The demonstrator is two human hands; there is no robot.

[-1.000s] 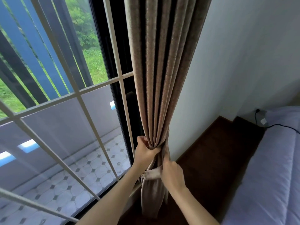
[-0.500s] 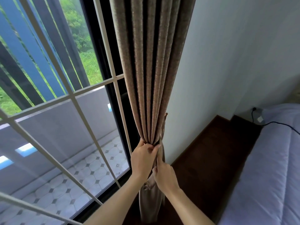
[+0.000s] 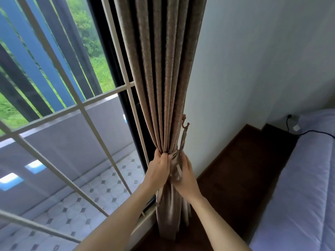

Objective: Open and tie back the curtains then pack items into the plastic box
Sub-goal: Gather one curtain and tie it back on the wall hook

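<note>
Pale wall (image 3: 253, 69) on the right, barred window (image 3: 63, 109) on the left, with green foliage and a tiled balcony floor beyond the glass. Between them hung the brown curtain (image 3: 163, 69), gathered into tight pleats against the window frame's right edge and narrowed to a waist low down. Gripped at that waist by the left hand (image 3: 158, 169), fingers curled round the bunched folds from the window side. Pinched against the same waist by the right hand (image 3: 184, 175): the tieback band (image 3: 176, 166), wrapped about the fabric, thumb and fingers closed on it. Ran up from there to a small hook (image 3: 185, 124) on the wall just beside the curtain's right edge. Both hands touching or nearly so across the bundle; could not tell which. Below the hands, fabric hanging loose to the dark wooden floor (image 3: 244, 169). Along the right edge, a bed (image 3: 308, 178) in lilac bedding, a black cable (image 3: 311, 132) trailing onto its far corner.
</note>
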